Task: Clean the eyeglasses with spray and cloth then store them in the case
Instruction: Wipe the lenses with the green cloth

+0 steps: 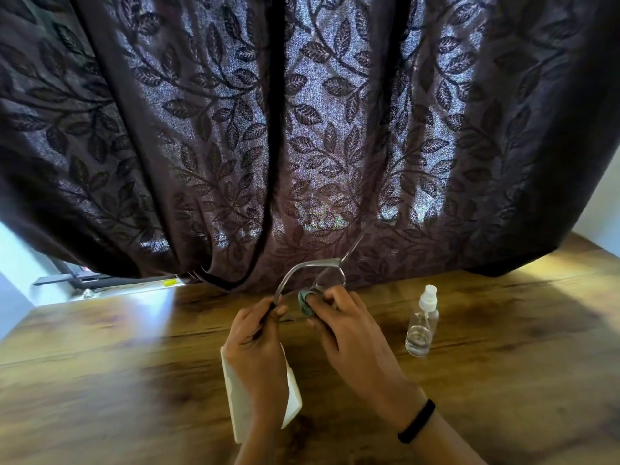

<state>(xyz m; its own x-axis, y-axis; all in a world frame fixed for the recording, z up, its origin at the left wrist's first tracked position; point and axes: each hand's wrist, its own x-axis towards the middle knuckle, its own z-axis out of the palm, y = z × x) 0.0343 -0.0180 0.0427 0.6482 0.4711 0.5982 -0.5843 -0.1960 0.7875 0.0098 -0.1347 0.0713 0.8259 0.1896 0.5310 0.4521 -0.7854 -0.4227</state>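
Note:
I hold the eyeglasses (322,268) up above the wooden table (117,364), in front of the curtain. My left hand (256,344) pinches one temple arm near its end. My right hand (345,327) pinches a small green cloth (306,302) around one lens, thumb and fingers on either side. The other temple arm sticks up to the right. A clear spray bottle (422,322) with a white nozzle stands upright on the table to the right of my hands. A white case (241,401) lies under my left wrist, partly hidden.
A dark leaf-patterned curtain (302,129) hangs just behind the table's far edge. White wall (600,209) shows at right, and a bright window sill at the far left. A black band circles my right wrist (416,421).

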